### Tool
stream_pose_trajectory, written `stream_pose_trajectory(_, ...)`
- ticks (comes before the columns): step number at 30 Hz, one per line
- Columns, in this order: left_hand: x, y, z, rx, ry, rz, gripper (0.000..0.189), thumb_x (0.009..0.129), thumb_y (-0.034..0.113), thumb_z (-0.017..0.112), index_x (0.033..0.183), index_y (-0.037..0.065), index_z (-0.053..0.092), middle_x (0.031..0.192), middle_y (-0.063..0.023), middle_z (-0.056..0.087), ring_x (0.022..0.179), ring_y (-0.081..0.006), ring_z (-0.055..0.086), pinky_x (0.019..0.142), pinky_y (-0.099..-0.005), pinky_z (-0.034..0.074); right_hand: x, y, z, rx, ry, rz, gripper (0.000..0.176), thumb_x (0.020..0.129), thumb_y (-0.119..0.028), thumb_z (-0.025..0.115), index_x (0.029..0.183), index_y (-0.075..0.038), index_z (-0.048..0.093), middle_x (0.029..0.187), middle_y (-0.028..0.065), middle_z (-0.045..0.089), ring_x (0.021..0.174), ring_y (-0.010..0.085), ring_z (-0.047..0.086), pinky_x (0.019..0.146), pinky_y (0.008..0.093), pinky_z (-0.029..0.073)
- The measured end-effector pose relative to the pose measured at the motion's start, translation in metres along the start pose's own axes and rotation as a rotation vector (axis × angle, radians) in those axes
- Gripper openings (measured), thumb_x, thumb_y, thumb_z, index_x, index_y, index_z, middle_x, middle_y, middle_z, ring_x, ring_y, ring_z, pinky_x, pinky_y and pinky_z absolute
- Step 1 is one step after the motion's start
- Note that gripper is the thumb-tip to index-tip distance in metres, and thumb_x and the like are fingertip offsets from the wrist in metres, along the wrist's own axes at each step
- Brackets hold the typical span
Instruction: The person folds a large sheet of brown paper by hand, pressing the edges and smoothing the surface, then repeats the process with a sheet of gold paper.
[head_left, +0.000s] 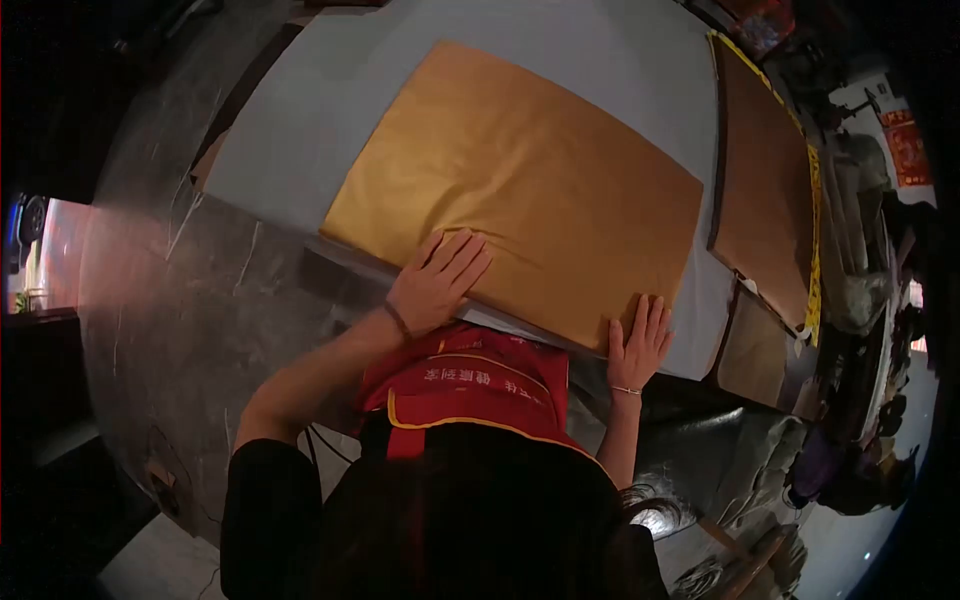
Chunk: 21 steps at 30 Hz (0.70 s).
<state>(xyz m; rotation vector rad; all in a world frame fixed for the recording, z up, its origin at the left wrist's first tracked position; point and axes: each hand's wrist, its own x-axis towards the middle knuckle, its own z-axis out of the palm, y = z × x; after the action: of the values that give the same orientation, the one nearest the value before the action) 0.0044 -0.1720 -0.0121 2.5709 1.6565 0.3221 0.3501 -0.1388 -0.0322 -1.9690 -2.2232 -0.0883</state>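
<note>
A large rectangular sheet of golden-tan, leather-like material (560, 170) lies flat over a grey-white surface (300, 110). My left hand (440, 280) rests palm down on its near edge, fingers stretched out, and wrinkles spread in the sheet beyond the fingertips. Near the sheet's right front corner, my right hand (641, 340) lies flat with its fingers spread. Neither hand grips anything. A red apron (470, 370) with yellow trim and white lettering covers my front, close below the sheet's near edge.
To the right stands a brown panel (765, 180) with yellow tape (815, 240) along its edge. A smaller brown board (755, 350) sits below it. Dark fabric (710, 450) is heaped at the lower right. Grey floor (180, 290) stretches along the left.
</note>
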Motion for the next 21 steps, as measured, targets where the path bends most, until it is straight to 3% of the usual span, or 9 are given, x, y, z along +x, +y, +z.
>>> stream_pose_trajectory(2, 0.002, 0.002, 0.001, 0.097, 0.037, 0.031, 0.073, 0.072, 0.03, 0.068, 0.137, 0.008, 0.041, 0.142, -0.01, 0.04, 0.136, -0.0246, 0.031, 0.113, -0.0456, 0.019, -0.007, 0.002, 0.0, -0.008, 0.008, 0.026, 0.064, 0.091, -0.048, 0.05, 0.143, -0.013, 0.037, 0.152, 0.0107, 0.027, 0.139, 0.034, 0.024, 0.111, 0.0535, 0.014)
stream_pose_trajectory(7, 0.0, -0.002, 0.006, 0.098, 0.058, 0.044, 0.075, 0.075, 0.029, 0.07, 0.139, 0.006, 0.038, 0.144, -0.0124, 0.037, 0.135, -0.028, 0.031, 0.112, -0.0471, 0.02, -0.006, -0.006, -0.01, 0.013, 0.003, 0.058, 0.073, 0.086, -0.055, 0.054, 0.143, -0.015, 0.037, 0.152, 0.0131, 0.026, 0.139, 0.0364, 0.021, 0.105, 0.0671, 0.007)
stream_pose_trajectory(9, 0.001, 0.001, -0.003, 0.096, 0.016, 0.053, 0.075, 0.075, 0.03, 0.07, 0.139, 0.006, 0.039, 0.143, -0.0122, 0.038, 0.134, -0.0284, 0.032, 0.112, -0.0474, 0.02, -0.003, -0.026, -0.029, 0.028, -0.018, -0.004, 0.077, 0.08, -0.06, 0.058, 0.142, -0.017, 0.039, 0.152, 0.0142, 0.026, 0.139, 0.0374, 0.021, 0.1, 0.0737, 0.003)
stream_pose_trajectory(11, 0.001, 0.001, -0.004, 0.114, 0.037, 0.059, 0.074, 0.076, 0.03, 0.069, 0.139, 0.006, 0.039, 0.142, -0.012, 0.039, 0.134, -0.0285, 0.032, 0.112, -0.0477, 0.02, 0.003, -0.056, -0.04, 0.067, 0.037, -0.276, 0.078, 0.076, -0.062, 0.061, 0.139, -0.018, 0.043, 0.15, 0.0128, 0.029, 0.138, 0.0342, 0.024, 0.1, 0.0752, 0.005)
stream_pose_trajectory(13, 0.0, 0.0, 0.003, 0.134, 0.052, 0.075, 0.073, 0.077, 0.03, 0.068, 0.139, 0.006, 0.038, 0.142, -0.0119, 0.039, 0.134, -0.0285, 0.032, 0.112, -0.0475, 0.019, 0.004, -0.097, -0.044, 0.143, -0.048, -0.51, 0.074, 0.075, -0.057, 0.065, 0.135, -0.018, 0.047, 0.148, 0.0095, 0.033, 0.137, 0.0286, 0.029, 0.099, 0.0756, 0.01)
stream_pose_trajectory(15, -0.001, 0.001, 0.004, 0.112, 0.103, 0.052, 0.071, 0.078, 0.03, 0.067, 0.139, 0.006, 0.039, 0.142, -0.0118, 0.039, 0.135, -0.0281, 0.032, 0.112, -0.0472, 0.019, 0.004, -0.132, -0.028, 0.165, 0.0, -0.647, 0.071, 0.075, -0.047, 0.069, 0.134, -0.015, 0.048, 0.146, 0.006, 0.037, 0.135, 0.024, 0.033, 0.099, 0.0733, 0.018)
stream_pose_trajectory(18, -0.001, -0.002, 0.003, 0.199, 0.09, 0.071, 0.069, 0.079, 0.03, 0.065, 0.138, 0.005, 0.04, 0.142, -0.012, 0.039, 0.135, -0.0277, 0.031, 0.112, -0.0466, 0.019, 0.005, -0.16, -0.012, 0.123, 0.028, -0.661, 0.067, 0.076, -0.037, 0.07, 0.134, -0.011, 0.048, 0.146, 0.0047, 0.037, 0.134, 0.0234, 0.034, 0.099, 0.07, 0.023)
stream_pose_trajectory(21, -0.002, -0.002, 0.003, 0.203, 0.111, 0.084, 0.068, 0.079, 0.03, 0.064, 0.137, 0.005, 0.04, 0.142, -0.0124, 0.04, 0.134, -0.0278, 0.032, 0.112, -0.0464, 0.019, -0.002, -0.155, 0.003, 0.177, 0.048, -0.633, 0.056, 0.081, -0.029, 0.064, 0.132, -0.01, 0.05, 0.144, 0.0052, 0.039, 0.133, 0.0235, 0.035, 0.104, 0.0612, 0.026)
